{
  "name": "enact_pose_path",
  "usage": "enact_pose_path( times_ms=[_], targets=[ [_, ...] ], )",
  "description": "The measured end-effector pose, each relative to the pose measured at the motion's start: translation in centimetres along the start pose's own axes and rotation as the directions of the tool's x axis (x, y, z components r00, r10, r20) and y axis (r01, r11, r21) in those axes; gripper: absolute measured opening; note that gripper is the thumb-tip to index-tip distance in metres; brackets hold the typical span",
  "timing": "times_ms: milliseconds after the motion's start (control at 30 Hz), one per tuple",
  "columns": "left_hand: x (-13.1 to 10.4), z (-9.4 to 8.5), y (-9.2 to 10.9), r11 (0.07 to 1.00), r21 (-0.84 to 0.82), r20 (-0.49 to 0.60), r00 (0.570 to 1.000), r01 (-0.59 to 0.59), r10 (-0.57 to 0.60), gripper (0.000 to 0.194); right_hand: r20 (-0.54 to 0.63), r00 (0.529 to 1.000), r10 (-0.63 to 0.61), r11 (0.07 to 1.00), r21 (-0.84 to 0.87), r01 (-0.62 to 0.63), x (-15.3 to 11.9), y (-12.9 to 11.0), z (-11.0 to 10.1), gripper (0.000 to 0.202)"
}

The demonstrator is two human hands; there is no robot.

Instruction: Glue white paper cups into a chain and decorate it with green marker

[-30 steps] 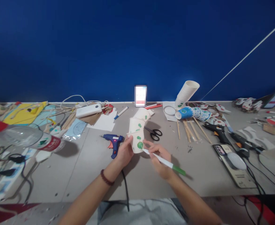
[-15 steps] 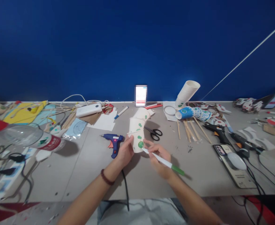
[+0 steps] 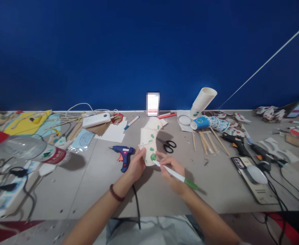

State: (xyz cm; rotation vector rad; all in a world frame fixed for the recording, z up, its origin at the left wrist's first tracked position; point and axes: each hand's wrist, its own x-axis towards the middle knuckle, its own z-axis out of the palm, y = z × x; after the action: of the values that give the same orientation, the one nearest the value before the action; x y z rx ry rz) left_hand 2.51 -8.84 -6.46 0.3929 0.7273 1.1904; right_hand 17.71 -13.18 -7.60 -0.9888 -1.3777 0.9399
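A curved chain of white paper cups (image 3: 148,137) with green spots lies over the middle of the table. My left hand (image 3: 137,165), with a dark beaded bracelet at the wrist, grips the near cup from its left side. My right hand (image 3: 173,172) is closed around a white marker with a green end (image 3: 176,174). The marker's tip is at the near cup, close beside a larger green spot. A blue glue gun (image 3: 124,157) lies left of my left hand, and black scissors (image 3: 169,146) lie beyond my right hand.
At the left are a plastic bottle (image 3: 49,153) and a power strip (image 3: 15,194). Stacked white cups (image 3: 204,99) and joined blue cups (image 3: 202,123) lie at the back right. A phone (image 3: 250,183) and black glue guns with cables are on the right.
The marker and my right hand have shifted slightly left, with the marker's tip moving a little along the near cup. My left hand and the cup chain look nearly unchanged.
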Motion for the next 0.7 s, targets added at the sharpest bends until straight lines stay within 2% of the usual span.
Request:
enact_pose_path(
  times_ms=[100, 433, 700],
  targets=[
    [0.05, -0.06, -0.03, 1.0, -0.004, 0.011, 1.0, -0.003, 0.003, 0.059, -0.007, 1.0, -0.023, 0.999, 0.037, 0.023, 0.09, -0.2, 0.08, 0.003],
    [0.05, -0.12, 0.39, 0.997, -0.048, 0.004, 0.998, 0.059, -0.059, 0.053, -0.02, 1.0, 0.019, 0.992, 0.128, -0.016, 0.04, -0.23, 0.24, 0.007],
    [0.06, -0.18, 0.49, 0.995, -0.054, 0.047, 0.996, 0.083, -0.08, 0.057, -0.033, 0.999, 0.017, 0.986, 0.164, -0.011, 0.19, -0.54, 0.34, 0.006]
  ],
)
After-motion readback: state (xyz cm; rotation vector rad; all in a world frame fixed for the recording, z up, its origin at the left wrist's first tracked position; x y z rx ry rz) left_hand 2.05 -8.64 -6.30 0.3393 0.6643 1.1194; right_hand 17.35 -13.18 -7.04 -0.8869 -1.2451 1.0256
